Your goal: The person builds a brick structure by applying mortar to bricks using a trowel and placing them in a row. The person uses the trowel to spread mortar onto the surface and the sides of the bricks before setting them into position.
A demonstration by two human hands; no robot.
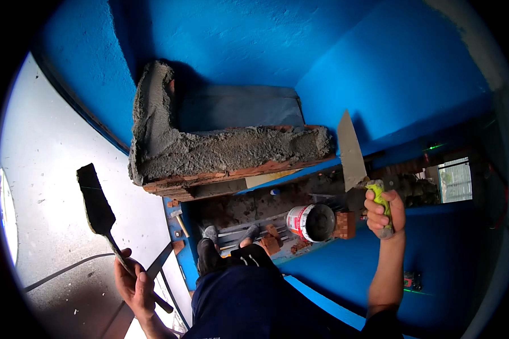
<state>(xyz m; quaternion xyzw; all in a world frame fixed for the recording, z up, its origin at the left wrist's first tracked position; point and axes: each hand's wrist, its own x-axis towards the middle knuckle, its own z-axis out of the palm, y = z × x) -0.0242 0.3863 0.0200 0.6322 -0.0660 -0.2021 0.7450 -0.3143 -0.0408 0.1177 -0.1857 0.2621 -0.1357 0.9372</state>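
In my left hand (136,282) I hold a long-handled dark trowel (95,198), its blade raised at the lower left of the view. My right hand (384,214) grips the yellow-green handle of a flat steel trowel (352,150), whose blade points upward beside the right end of an L-shaped brick ledge. Thick, rough grey mortar (209,152) coats the top of this ledge, with red brick showing along its front edge. Inside the L lies a grey flat surface (237,107) against the blue wall.
Below the ledge are a white bucket (302,223) of grey mortar, loose bricks (344,225), a hammer (179,222) and my feet on slats. Blue walls (379,68) surround the ledge, a white panel (45,130) is at left, and a laser level (412,281) sits low at right.
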